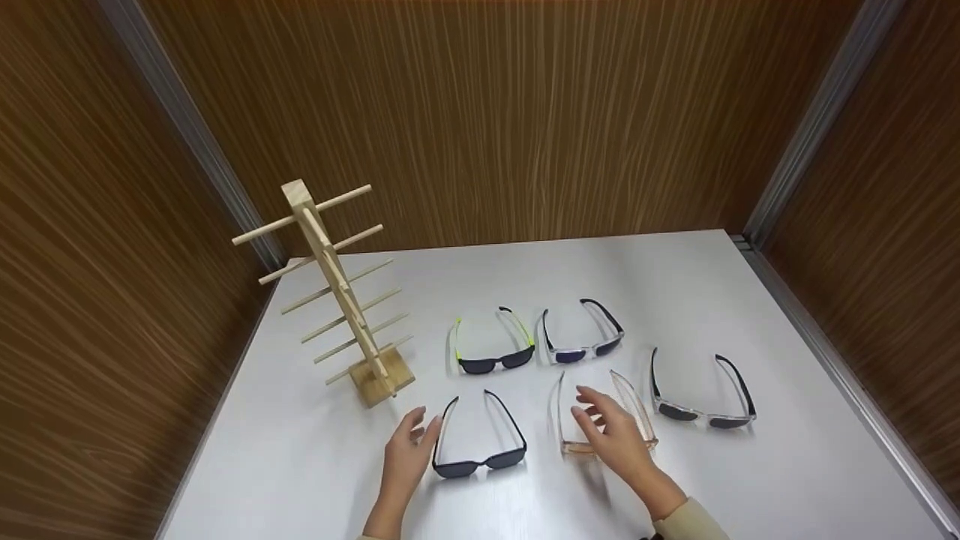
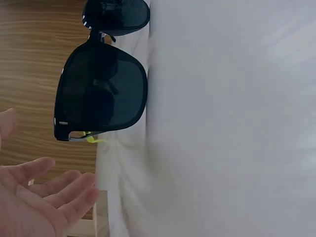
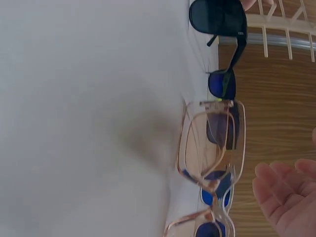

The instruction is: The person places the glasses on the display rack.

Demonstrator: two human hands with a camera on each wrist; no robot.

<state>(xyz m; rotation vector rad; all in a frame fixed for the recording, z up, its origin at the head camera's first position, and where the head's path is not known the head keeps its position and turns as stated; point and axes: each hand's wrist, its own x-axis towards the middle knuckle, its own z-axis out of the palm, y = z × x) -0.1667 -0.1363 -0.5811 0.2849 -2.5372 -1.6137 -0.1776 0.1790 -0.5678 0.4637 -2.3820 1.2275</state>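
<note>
My left hand (image 1: 407, 454) is beside the left temple of the black sunglasses (image 1: 480, 466), holding nothing. Those sunglasses lie on the white table with temples unfolded toward the back wall; their dark lenses (image 2: 101, 89) loom large in the left wrist view. Over the clear pinkish glasses (image 1: 577, 448) is my right hand (image 1: 616, 435), fingers loosely bent and nothing in them. It covers part of that frame from above. In the right wrist view the pinkish glasses (image 3: 211, 185) appear apart from the right hand (image 3: 291, 197).
A wooden display rack (image 1: 337, 281) with several pegs stands at left. Behind lie yellow-green and black sunglasses (image 1: 496, 363) and sunglasses with clear fronts and dark temples (image 1: 589, 351). Another clear-fronted pair (image 1: 703, 416) lies at right. Wood-grain panels (image 1: 525, 120) enclose the white table (image 1: 810, 472).
</note>
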